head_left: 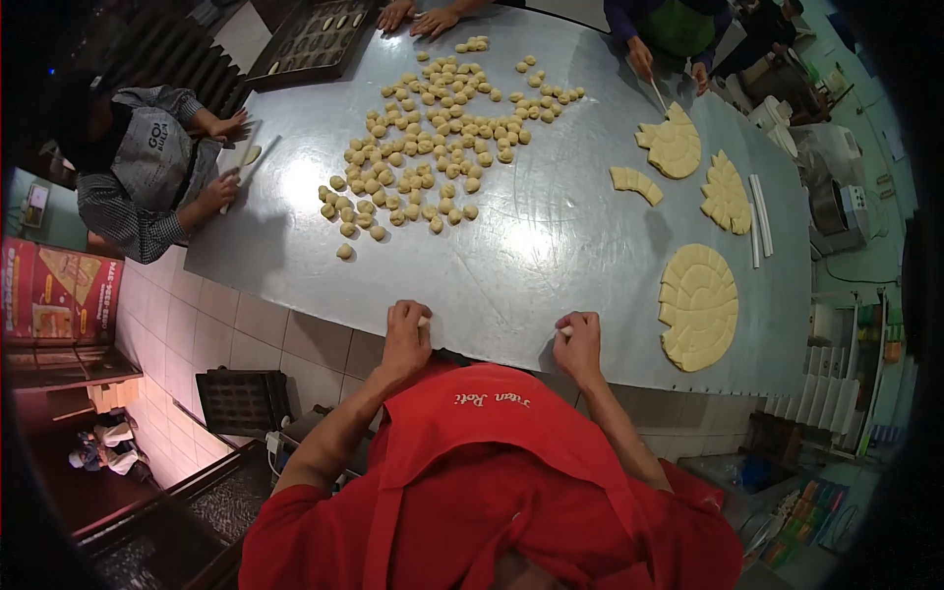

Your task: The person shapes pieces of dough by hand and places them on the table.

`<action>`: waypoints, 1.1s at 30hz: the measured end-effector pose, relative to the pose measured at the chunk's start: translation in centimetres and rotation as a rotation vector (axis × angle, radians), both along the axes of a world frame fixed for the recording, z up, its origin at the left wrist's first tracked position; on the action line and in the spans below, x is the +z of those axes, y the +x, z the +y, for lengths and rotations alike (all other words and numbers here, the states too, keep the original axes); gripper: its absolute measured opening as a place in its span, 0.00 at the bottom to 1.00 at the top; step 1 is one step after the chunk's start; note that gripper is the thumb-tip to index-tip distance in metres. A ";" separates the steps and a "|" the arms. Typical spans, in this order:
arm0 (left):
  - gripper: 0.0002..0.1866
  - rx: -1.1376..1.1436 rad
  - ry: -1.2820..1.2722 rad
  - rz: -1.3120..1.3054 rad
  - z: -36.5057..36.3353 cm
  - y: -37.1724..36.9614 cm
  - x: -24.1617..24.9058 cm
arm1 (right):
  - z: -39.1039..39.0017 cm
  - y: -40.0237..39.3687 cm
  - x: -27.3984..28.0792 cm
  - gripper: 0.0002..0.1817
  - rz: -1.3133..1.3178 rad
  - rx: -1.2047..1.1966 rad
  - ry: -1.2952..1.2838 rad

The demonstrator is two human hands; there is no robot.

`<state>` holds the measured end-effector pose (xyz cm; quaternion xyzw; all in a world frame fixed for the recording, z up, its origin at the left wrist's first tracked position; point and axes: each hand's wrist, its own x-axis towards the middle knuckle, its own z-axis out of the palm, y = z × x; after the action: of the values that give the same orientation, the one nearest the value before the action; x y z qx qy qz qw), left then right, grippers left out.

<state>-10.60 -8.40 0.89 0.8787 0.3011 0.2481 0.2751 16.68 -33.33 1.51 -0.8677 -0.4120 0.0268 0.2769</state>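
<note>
My left hand (404,336) is closed at the table's near edge, with a small pale bit showing by its fingers. To the right, my right hand (580,344) is also closed, and a small pale tip pokes out beside its thumb. What either hand holds is mostly hidden. Both hands are at the near edge of the metal table (462,280), with bare metal between them. Beyond my left hand lies a large spread of dough balls (433,147). A round sheet of dough cut into pieces (698,305) is to the right of my right hand.
Two more cut dough sheets (674,143) (728,194), a dough strip (636,184) and white rods (760,218) lie at right. A co-worker (147,157) stands at left, another (678,29) at the far right. Another person's hands (423,20) are near a baking tray (313,41).
</note>
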 end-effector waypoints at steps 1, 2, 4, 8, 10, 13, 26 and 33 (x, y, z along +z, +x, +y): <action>0.15 -0.053 -0.129 -0.005 0.4 -0.2 -0.1 | 0.8 0.4 0.6 0.14 0.178 0.032 -0.156; 0.17 -0.109 -0.257 -0.011 1.0 -0.1 -0.2 | 2.3 1.3 1.0 0.19 0.450 -0.002 -0.161; 0.20 0.015 -0.326 -0.002 4.1 0.1 0.3 | 7.3 2.0 3.9 0.27 0.945 -0.047 0.095; 0.26 0.211 0.075 0.003 8.5 1.6 5.9 | 12.3 7.2 2.4 0.35 0.575 -0.129 0.154; 0.27 0.208 -0.056 -0.090 11.4 0.0 5.9 | 12.0 13.3 -4.1 0.36 0.203 -0.325 0.153; 0.25 0.270 -0.100 -0.005 12.4 -2.1 6.4 | 10.3 22.6 -7.4 0.38 -0.108 -0.754 0.186; 0.18 0.064 -0.435 0.005 7.8 5.1 5.1 | 9.0 22.5 -5.4 0.24 0.428 -0.677 0.462; 0.18 -0.166 -1.151 -0.137 1.0 14.4 3.9 | 9.0 0.5 -0.1 0.23 1.346 -0.101 0.633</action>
<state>3.82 -7.44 4.80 0.5904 0.2991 0.0787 0.7455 17.16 -24.35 1.42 -0.5602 -0.1011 0.4197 0.7069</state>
